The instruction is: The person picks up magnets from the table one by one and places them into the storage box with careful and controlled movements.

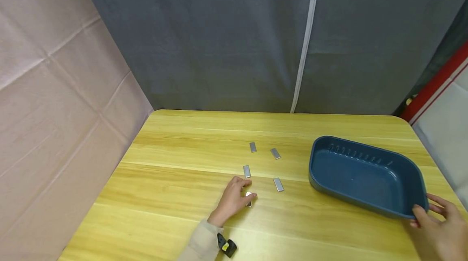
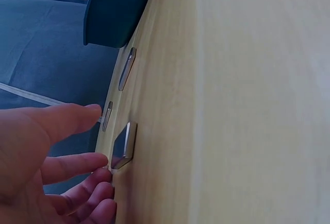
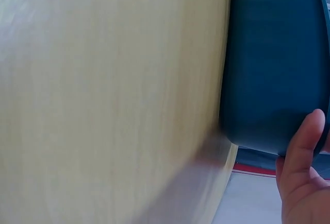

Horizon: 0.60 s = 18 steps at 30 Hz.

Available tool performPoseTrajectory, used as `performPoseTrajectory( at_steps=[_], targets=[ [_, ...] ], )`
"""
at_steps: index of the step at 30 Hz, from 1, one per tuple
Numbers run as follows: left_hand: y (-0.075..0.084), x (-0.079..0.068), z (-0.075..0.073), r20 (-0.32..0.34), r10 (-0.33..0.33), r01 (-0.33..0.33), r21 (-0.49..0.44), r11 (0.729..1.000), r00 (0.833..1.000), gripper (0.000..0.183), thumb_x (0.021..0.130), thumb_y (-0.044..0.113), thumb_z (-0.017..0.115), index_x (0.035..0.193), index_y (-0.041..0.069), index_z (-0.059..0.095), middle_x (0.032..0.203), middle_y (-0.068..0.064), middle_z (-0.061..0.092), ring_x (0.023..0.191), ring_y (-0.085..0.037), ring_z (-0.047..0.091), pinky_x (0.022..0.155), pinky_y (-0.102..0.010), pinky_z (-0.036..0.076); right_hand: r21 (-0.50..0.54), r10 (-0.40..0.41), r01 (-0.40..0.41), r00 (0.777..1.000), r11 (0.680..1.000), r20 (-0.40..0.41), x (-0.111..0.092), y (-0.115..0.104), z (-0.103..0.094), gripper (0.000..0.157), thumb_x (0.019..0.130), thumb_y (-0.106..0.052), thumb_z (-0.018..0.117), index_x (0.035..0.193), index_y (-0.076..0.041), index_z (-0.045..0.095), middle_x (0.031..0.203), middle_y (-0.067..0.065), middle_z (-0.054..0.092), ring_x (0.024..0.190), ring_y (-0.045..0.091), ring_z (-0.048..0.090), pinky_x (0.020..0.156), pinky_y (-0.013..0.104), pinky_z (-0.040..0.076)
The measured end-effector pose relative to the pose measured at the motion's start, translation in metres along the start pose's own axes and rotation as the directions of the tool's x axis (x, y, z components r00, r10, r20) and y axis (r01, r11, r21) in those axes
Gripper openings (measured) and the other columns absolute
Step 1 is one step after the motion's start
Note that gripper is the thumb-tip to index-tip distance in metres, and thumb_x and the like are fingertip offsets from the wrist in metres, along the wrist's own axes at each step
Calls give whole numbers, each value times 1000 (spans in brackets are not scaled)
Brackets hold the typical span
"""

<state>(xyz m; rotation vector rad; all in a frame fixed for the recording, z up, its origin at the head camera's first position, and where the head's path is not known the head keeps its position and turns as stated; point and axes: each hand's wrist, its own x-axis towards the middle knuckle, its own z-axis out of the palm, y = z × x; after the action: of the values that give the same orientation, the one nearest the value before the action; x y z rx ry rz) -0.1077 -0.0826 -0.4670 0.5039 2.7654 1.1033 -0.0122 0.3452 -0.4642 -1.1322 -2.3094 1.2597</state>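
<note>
Block (image 2: 123, 148) sits part-hidden behind relaxed left hand (image 1: 233, 198) (head view); right hand (image 1: 443, 225), partly cut off, grips tub (image 1: 360, 183).

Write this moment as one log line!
left hand: at nearest silver block | right hand: grips blue tray | other silver blocks: on table

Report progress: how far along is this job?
Done: apparently nothing; five metal pieces lie on the table, none visible in the blue tray.
In hand: the right hand holds the tray's corner; the left hand is at the nearest piece, thumb and forefinger apart.
Remaining: probably all five, if the tray is their destination.
</note>
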Motion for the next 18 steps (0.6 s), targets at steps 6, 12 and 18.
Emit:
performPoseTrajectory(
  at_steps=[6,12,18],
  targets=[
    [-1,0,-2,38,-5,6,-17,1000,999,46,73,20,72,110,-3,58,96,-5,50,81,-17,47,66,-23,41,45,24,-24,1000,999,0,4,5,1,57,86,-7,48,138,-20,29,92,12,38,35,-4,45,33,22,41],
    [-3,-1,-3,29,-13,13,-3,1000,999,44,69,17,75,106,-2,60,89,-3,48,78,-15,46,65,-22,40,111,54,-51,998,992,-19,4,6,3,56,85,-5,48,135,-26,33,89,1,39,34,-5,45,31,21,40],
    [-4,0,-2,20,-5,5,6,1000,1000,45,67,15,77,105,-2,60,86,-1,47,76,-14,45,66,-22,40,118,96,-93,995,989,-21,-4,-5,1,57,84,-5,47,137,-21,33,91,-2,38,34,-6,44,32,20,40]
  ],
)
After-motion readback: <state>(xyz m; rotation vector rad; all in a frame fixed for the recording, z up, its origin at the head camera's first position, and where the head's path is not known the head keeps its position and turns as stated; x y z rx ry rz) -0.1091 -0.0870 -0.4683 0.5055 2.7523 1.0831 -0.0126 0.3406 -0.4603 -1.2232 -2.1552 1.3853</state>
